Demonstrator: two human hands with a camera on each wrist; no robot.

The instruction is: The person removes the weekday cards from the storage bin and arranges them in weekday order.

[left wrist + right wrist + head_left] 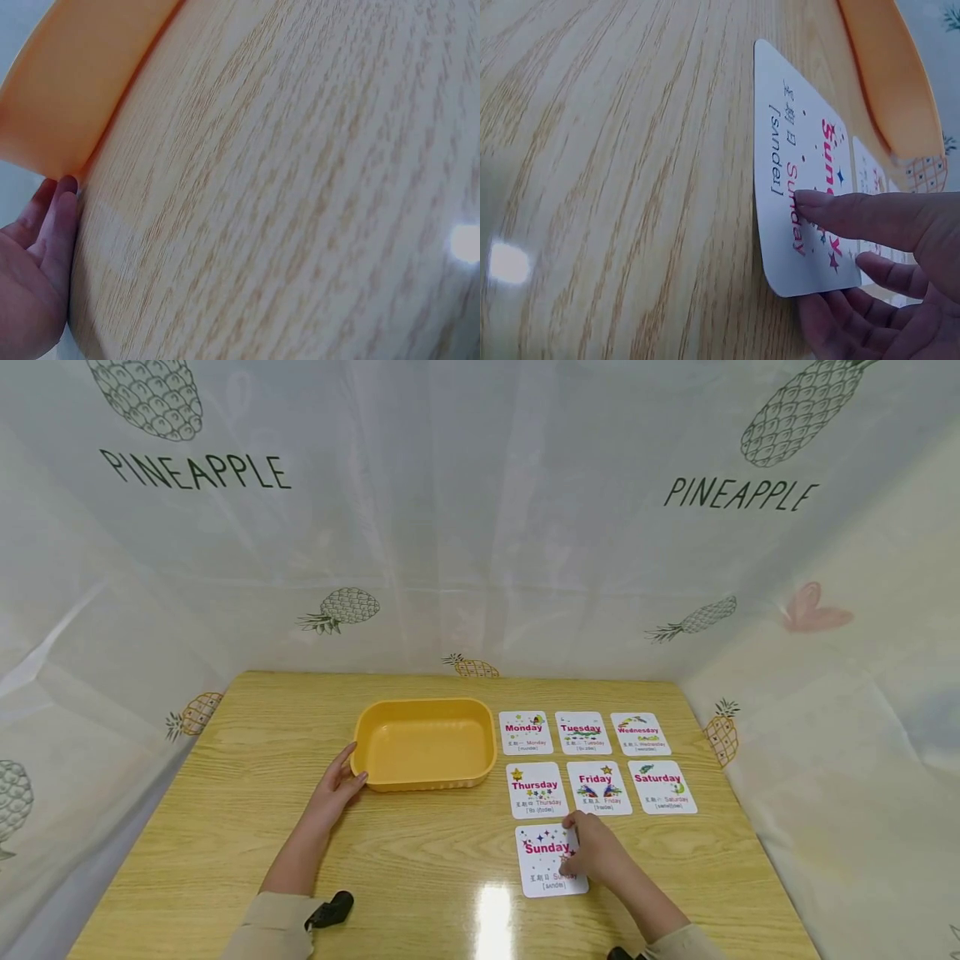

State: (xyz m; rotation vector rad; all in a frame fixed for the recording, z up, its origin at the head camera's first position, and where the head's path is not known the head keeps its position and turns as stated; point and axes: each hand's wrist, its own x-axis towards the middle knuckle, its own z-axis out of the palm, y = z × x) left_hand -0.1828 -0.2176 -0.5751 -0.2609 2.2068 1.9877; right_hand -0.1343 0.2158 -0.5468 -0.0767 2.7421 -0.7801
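Note:
My left hand (pixel 333 787) rests against the front left corner of a yellow plastic tray (pixel 427 702); in the left wrist view its fairly straight fingers (pixel 64 217) touch the outer wall near the tabletop. With my right hand (pixel 598 852) I pinch the right side of a white card printed "Sunday" (pixel 542 862). In the right wrist view the thumb lies on the printed face of that card, while other fingers tuck under its edge, partly hidden. Just behind it lie the Thursday card (pixel 537 802) and the Friday card (pixel 598 800).
The Saturday card (pixel 662 799) lies right of Friday. A back row holds the Monday (pixel 525 737), Tuesday (pixel 583 742) and Wednesday (pixel 639 743) cards, beside the tray's right end. All are on a wooden table (pixel 420 852) backed by a pineapple-printed curtain (pixel 480 527).

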